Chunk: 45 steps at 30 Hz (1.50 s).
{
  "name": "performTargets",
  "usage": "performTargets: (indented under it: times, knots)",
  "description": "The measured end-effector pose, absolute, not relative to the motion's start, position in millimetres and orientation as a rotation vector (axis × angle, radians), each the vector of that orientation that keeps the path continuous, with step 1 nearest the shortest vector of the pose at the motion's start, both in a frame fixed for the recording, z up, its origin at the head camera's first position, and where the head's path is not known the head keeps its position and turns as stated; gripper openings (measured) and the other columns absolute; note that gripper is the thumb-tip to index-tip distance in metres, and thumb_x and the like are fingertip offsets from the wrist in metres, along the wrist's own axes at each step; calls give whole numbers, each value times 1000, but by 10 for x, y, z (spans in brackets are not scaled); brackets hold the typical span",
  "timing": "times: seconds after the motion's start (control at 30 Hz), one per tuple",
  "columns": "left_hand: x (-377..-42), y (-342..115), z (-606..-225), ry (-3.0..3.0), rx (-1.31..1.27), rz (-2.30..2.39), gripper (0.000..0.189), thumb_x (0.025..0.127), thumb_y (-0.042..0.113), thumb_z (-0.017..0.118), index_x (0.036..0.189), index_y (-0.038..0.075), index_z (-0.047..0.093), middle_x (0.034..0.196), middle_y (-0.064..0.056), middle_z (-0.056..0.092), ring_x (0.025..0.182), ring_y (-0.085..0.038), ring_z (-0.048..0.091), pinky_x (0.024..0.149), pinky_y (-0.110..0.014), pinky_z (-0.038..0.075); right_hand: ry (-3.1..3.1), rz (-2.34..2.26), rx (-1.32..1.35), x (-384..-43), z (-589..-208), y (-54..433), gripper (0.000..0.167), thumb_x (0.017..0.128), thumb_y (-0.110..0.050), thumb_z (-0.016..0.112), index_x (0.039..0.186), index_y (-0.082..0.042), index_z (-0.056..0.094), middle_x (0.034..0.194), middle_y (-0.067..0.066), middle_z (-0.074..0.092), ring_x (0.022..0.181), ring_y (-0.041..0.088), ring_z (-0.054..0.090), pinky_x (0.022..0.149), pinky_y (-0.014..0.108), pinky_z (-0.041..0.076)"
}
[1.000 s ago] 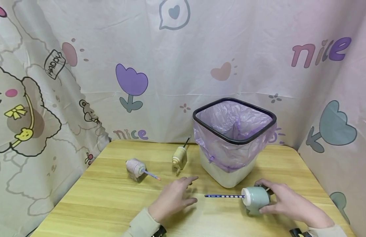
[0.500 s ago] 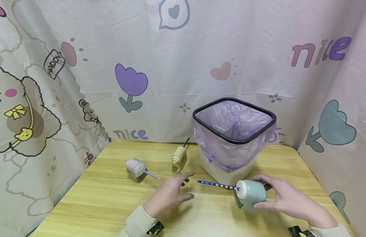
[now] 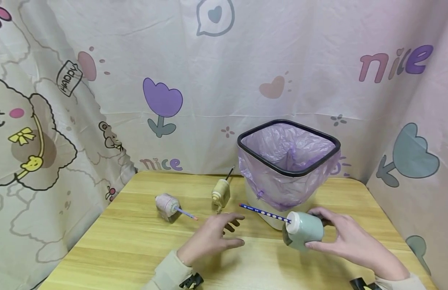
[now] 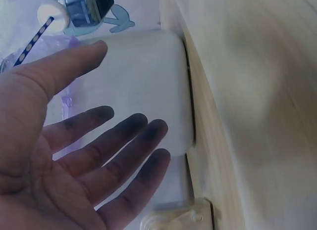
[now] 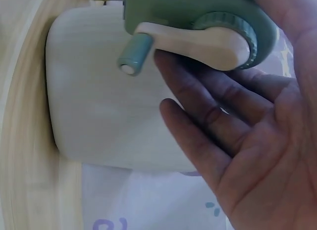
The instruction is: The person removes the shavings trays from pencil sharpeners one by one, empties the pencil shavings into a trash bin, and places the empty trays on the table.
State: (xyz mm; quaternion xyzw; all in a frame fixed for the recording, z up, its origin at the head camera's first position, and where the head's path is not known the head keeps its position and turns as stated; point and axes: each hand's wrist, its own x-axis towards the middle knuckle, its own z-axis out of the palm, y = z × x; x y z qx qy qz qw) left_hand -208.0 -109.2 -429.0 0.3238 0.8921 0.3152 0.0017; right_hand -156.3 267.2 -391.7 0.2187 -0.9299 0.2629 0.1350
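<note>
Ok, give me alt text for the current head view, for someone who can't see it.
A right hand holds a green sharpener with a blue pencil in it, before a purple-lined bin; the left hand is open, holding nothing. A pinkish sharpener and a yellow sharpener are on the wooden table.

The sharpener (image 3: 310, 226) is smooth plastic, the bin liner (image 3: 282, 192) crinkled plastic (rather glossy), the worktop (image 3: 115, 245) wood-grained, the curtain (image 3: 216, 80) matt cloth.
</note>
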Motion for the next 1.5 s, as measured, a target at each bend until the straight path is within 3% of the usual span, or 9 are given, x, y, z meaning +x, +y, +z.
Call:
performTargets:
  times: [0.3,0.7,1.2,1.5]
  knots:
    - [-2003,-992,-4282,2661,1101,1157,61,90,31,88,144,12,65,128,-10,77,104,-14,75,93,-32,65,-2647,762,604,-1542,-3929,2584,59,74,-52,97,122,-35,67,101,-28,70,95,-5,66,82,32,60]
    - [-1948,-832,-4307,2550,1111,1370,59,91,33,87,143,16,65,128,-5,77,110,-15,76,100,-36,63,-2634,789,635,-1580,-3893,2514,62,73,-52,97,124,-34,67,101,-26,71,94,-6,64,81,31,59]
    - [-1832,-707,-4386,2407,1133,1545,56,92,26,86,142,14,64,127,-15,76,108,-13,76,98,-35,65,-2567,795,688,-1513,-3907,2405,63,71,-51,98,124,-35,68,98,-28,70,91,-6,63,79,30,59]
    - [-1805,-666,-4410,2387,1146,1566,57,90,24,88,142,20,65,130,-5,76,108,-8,75,97,-35,65,-2542,860,748,-1507,-3953,2300,62,72,-49,98,124,-33,68,98,-28,70,89,-7,63,76,26,56]
